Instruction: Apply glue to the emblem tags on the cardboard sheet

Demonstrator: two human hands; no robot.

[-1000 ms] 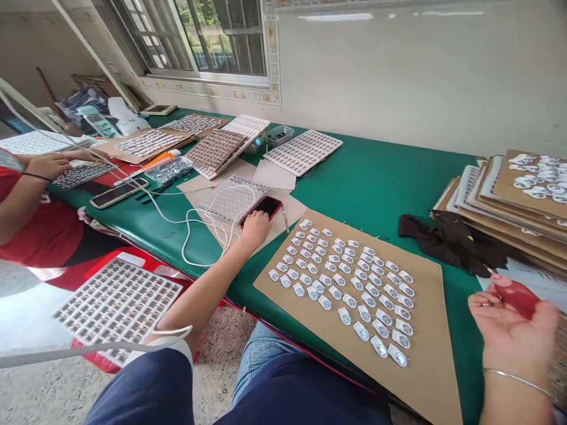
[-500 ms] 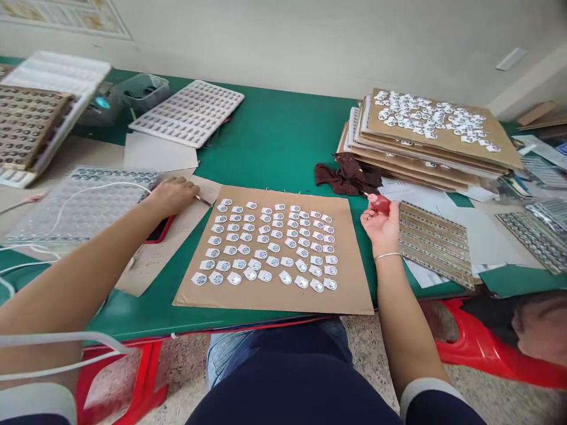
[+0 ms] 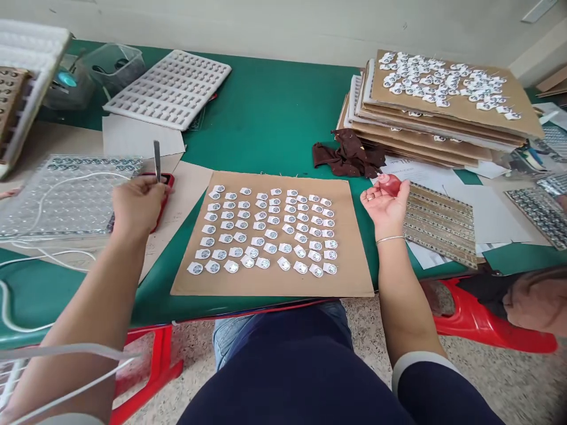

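left hand (image 3: pixel 139 203) grips metal tool (image 3: pixel 157 160) by phone (image 3: pixel 164 208); right hand (image 3: pixel 384 211), palm up, holds red bulb (image 3: pixel 390 185); cardboard (image 3: pixel 274 287) with tags (image 3: pixel 271 234) between.

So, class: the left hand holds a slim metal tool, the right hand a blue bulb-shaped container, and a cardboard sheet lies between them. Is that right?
Not quite: the bulb-shaped container in the right hand is red, not blue, as the head view shows. The left hand does hold a slim metal tool, and the cardboard sheet lies between the hands.

A white-cuffed navy shirt (image 3: pixel 274 378) is worn, with blue jeans (image 3: pixel 227 341) beside it; past its right cuff (image 3: pixel 419 360), a silvery bangle (image 3: pixel 390 238) and ring (image 3: pixel 371 196).
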